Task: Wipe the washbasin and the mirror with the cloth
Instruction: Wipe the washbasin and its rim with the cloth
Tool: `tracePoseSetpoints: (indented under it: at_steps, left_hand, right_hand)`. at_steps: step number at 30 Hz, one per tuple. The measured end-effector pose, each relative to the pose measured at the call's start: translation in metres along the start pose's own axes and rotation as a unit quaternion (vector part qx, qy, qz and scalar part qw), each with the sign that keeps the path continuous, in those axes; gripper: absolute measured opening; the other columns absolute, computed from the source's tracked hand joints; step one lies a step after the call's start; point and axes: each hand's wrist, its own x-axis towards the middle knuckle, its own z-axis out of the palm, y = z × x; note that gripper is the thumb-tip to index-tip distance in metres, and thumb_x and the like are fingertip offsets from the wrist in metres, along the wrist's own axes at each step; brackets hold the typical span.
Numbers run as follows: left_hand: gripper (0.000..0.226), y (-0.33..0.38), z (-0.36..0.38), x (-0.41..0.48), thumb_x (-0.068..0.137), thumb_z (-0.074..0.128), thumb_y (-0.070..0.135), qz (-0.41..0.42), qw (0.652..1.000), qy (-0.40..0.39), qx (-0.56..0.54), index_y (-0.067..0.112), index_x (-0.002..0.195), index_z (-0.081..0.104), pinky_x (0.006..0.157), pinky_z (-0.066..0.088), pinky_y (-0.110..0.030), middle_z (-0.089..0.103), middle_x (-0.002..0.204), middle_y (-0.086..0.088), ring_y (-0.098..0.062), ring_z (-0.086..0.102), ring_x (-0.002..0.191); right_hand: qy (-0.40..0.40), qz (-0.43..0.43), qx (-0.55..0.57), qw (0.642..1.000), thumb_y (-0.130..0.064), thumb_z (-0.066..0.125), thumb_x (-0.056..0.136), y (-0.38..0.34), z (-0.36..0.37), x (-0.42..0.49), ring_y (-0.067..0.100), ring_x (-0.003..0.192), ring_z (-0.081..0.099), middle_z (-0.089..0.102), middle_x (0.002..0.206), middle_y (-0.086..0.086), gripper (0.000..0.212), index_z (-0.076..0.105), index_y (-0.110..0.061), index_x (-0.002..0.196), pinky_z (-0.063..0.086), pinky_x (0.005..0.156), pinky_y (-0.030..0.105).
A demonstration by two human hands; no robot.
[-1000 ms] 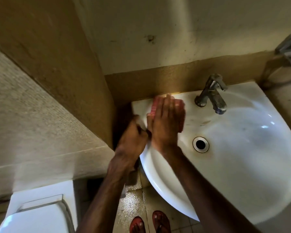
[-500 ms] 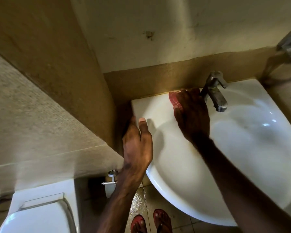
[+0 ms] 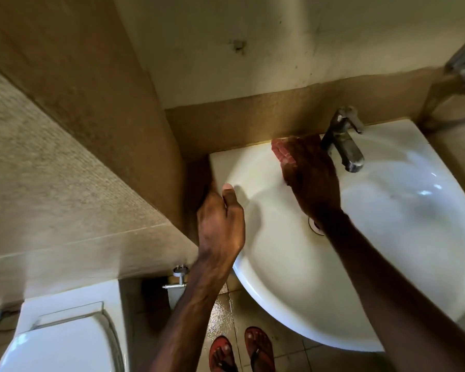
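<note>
Red cloth [image 3: 281,153] on washbasin [image 3: 387,237] back rim, just left of tap [image 3: 344,146], pressed flat under R hand [image 3: 314,181], fingers straight. L hand [image 3: 220,224] grips left rim, thumb on top. Step: basin wipe. Next prob. round tap base, firm pressure; mirror unseen.

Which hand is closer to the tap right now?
Right. The right hand presses the cloth just left of the tap; the left hand holds the washbasin rim, well away.

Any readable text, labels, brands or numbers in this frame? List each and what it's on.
None readable.
No lettering shows on the tap, washbasin, cloth or toilet.
The wall mark is a stain, not text.
</note>
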Motion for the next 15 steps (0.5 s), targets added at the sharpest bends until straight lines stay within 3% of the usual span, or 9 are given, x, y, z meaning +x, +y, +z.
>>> tracePoseSetpoints:
  at_steps: [2,5,6,8,10,11,13,15]
  left_hand:
    - [0.039,-0.003,-0.002,0.0,0.107,0.036,0.028,-0.005,1.0,-0.011,0.01,0.009,0.137,0.053,0.094,0.031,-0.019,0.058,0.138,-0.009,-0.029,0.05,0.129]
    - [0.051,-0.002,-0.007,-0.001,0.107,0.033,0.033,-0.021,1.0,0.012,0.016,0.012,0.154,0.034,0.111,0.022,-0.019,0.04,0.157,-0.006,-0.021,0.034,0.145]
    - [0.052,-0.002,-0.008,0.0,0.107,0.032,0.034,-0.023,0.999,0.027,0.008,0.013,0.155,0.033,0.112,0.021,-0.019,0.038,0.158,-0.006,-0.019,0.033,0.146]
    - [0.054,0.0,-0.01,-0.001,0.107,0.031,0.036,-0.03,0.998,0.048,-0.01,0.014,0.156,0.029,0.111,0.02,-0.018,0.036,0.159,-0.006,-0.018,0.031,0.146]
    - [0.056,0.003,-0.009,-0.004,0.107,0.031,0.037,-0.032,0.998,0.058,-0.019,0.009,0.156,0.028,0.111,0.02,-0.017,0.036,0.159,-0.01,-0.02,0.031,0.146]
    - [0.056,0.004,-0.007,-0.007,0.107,0.032,0.035,-0.024,0.998,0.057,-0.015,0.005,0.154,0.03,0.11,0.021,-0.017,0.038,0.157,-0.014,-0.022,0.034,0.145]
    - [0.056,0.003,-0.004,-0.012,0.107,0.034,0.033,-0.003,0.999,0.043,0.005,0.002,0.154,0.03,0.11,0.023,-0.019,0.041,0.155,-0.016,-0.024,0.037,0.143]
    - [0.057,-0.002,-0.001,-0.011,0.107,0.032,0.035,0.002,1.0,0.021,0.011,0.007,0.156,0.027,0.112,0.022,-0.019,0.037,0.158,-0.01,-0.022,0.034,0.146]
  right_hand:
    - [0.039,0.09,-0.018,0.995,-0.021,0.049,0.11,-0.013,0.005,-0.008,0.026,0.152,0.039,0.056,0.152,0.001,0.04,0.055,-0.028,0.149,0.036,0.119,0.051]
    - [0.076,0.15,0.057,0.984,-0.014,0.053,0.105,-0.077,0.021,-0.005,0.032,0.137,0.053,0.066,0.136,0.007,0.037,0.063,-0.025,0.139,0.039,0.116,0.052]
    - [0.043,0.121,0.125,0.984,-0.014,0.053,0.104,-0.099,0.02,-0.005,0.032,0.129,0.057,0.069,0.129,0.008,0.032,0.068,-0.02,0.132,0.041,0.113,0.051]
    - [-0.036,0.035,0.22,0.974,-0.021,0.049,0.103,-0.131,0.014,-0.022,0.028,0.132,0.057,0.069,0.132,0.014,0.036,0.07,-0.007,0.128,0.034,0.123,0.041]
    - [-0.061,-0.071,0.22,0.971,-0.024,0.05,0.101,-0.13,0.007,-0.027,0.014,0.145,0.044,0.064,0.142,0.013,0.043,0.066,-0.003,0.134,0.015,0.128,0.029]
    - [-0.065,-0.101,0.225,0.967,-0.023,0.05,0.105,-0.116,0.004,-0.021,0.006,0.147,0.041,0.064,0.142,0.009,0.039,0.066,-0.004,0.135,0.013,0.127,0.026]
    - [-0.061,-0.121,0.155,0.979,-0.024,0.042,0.112,-0.078,0.003,-0.008,0.013,0.142,0.049,0.065,0.139,0.002,0.036,0.067,-0.011,0.135,0.029,0.121,0.03]
    - [-0.018,-0.051,0.055,0.997,-0.027,0.044,0.112,-0.031,0.004,-0.003,0.027,0.135,0.054,0.064,0.14,0.002,0.036,0.064,-0.022,0.141,0.043,0.11,0.044]
